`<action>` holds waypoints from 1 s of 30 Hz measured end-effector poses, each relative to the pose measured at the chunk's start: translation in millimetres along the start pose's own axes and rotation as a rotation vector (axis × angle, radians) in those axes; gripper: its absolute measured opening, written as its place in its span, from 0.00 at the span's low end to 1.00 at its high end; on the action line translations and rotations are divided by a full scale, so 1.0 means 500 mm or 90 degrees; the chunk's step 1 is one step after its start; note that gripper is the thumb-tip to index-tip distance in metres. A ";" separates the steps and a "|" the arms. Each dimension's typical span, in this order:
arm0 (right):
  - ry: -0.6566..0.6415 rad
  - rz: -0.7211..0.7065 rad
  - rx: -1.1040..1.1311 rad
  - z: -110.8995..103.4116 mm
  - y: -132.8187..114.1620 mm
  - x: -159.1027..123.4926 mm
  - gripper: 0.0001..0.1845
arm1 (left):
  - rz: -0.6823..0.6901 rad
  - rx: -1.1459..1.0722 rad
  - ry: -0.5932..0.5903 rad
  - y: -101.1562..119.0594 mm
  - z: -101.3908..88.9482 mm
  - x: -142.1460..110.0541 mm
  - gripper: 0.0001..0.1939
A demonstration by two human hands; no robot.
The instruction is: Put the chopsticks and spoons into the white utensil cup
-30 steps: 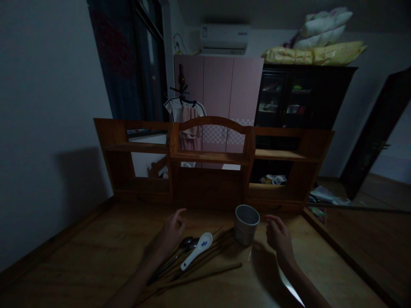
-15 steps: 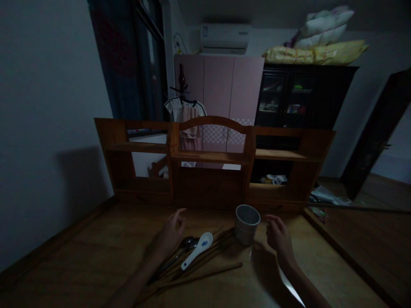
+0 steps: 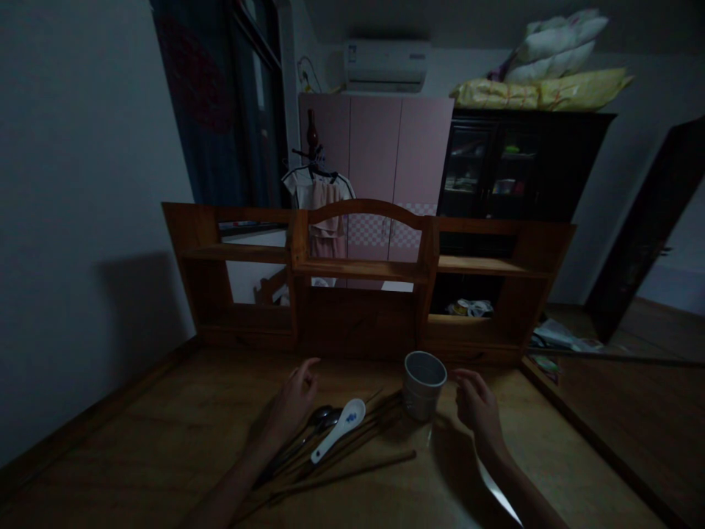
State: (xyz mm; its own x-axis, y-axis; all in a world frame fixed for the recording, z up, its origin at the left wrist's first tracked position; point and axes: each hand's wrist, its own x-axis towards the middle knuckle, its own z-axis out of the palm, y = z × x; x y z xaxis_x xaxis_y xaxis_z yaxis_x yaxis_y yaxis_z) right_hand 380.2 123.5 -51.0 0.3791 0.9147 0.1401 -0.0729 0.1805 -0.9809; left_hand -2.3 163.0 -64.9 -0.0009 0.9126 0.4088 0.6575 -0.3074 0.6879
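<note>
So our left hand point(image 3: 294, 400) and right hand point(image 3: 478, 406) hover loose, gripping nothing; the cup point(image 3: 423, 385) stands between them near the desk's point(image 3: 165, 433) back edge, spoon point(image 3: 338, 429) just left.

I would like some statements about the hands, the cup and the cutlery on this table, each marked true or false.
1. The cup stands upright on the table. True.
2. The right hand grips the cup. False: it is open and stays beside the cup, apart from it.
3. The white spoon lies among the chopsticks, between the left hand and the cup. True.
4. The white spoon is inside the cup. False: it lies on the table, outside the cup.
5. The left hand holds the chopsticks. False: it is open and holds nothing; the chopsticks lie on the table.
</note>
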 end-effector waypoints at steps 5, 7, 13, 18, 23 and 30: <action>0.001 -0.002 -0.007 -0.003 0.006 0.003 0.22 | 0.012 -0.004 0.015 -0.004 0.004 -0.001 0.20; 0.001 -0.004 -0.010 -0.005 0.007 0.004 0.22 | 0.018 0.002 0.020 -0.006 0.006 -0.002 0.21; 0.011 -0.036 -0.026 -0.007 -0.006 0.006 0.21 | 0.061 0.105 0.017 0.033 -0.009 0.001 0.17; 0.053 -0.051 -0.062 -0.009 -0.017 0.004 0.19 | 0.125 0.226 -0.096 0.125 -0.049 -0.039 0.13; 0.033 -0.074 -0.073 -0.009 -0.019 -0.005 0.19 | 0.038 0.170 -0.193 0.176 -0.094 -0.142 0.14; 0.021 -0.085 -0.111 -0.005 -0.011 -0.010 0.19 | -0.044 0.120 -0.185 0.144 -0.103 -0.197 0.14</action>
State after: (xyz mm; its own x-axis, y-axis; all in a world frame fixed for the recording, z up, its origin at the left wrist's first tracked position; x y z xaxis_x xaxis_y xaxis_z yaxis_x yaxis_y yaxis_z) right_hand 380.9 117.4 -46.8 0.4043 0.8742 0.2688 0.1390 0.2317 -0.9628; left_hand 6.3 37.2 -24.8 0.1464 0.9765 0.1580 0.7910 -0.2115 0.5742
